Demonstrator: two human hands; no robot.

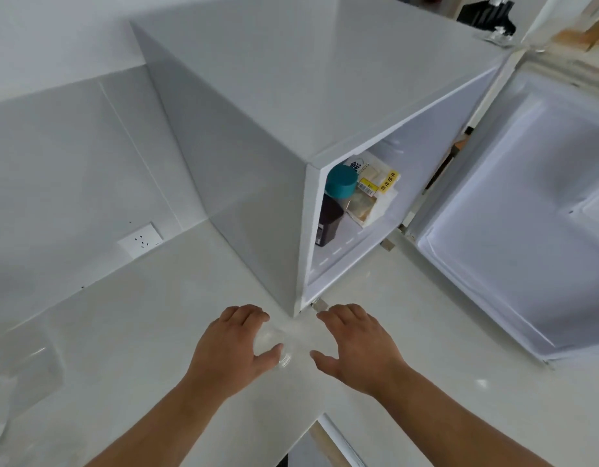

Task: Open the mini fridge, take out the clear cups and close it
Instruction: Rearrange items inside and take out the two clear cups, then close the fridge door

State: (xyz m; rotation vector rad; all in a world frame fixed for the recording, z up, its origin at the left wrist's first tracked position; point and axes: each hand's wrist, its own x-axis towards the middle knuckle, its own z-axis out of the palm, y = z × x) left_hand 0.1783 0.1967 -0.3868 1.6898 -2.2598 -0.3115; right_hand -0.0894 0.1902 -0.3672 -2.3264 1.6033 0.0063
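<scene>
The white mini fridge (257,106) stands on the pale counter with its door (527,214) swung wide to the right. Inside I see a dark bottle with a teal cap (338,183) and packaged food with a yellow label (375,190). My left hand (234,345) is curled around a clear cup (274,348) that rests on the counter just in front of the fridge's near corner. My right hand (355,342) hovers beside it, fingers spread, holding nothing.
A wall socket (140,240) sits low on the left wall. The counter (123,332) has a clear glass object (25,365) at its far left. The counter's front edge (325,429) runs between my forearms. Dark items (490,15) lie behind the fridge.
</scene>
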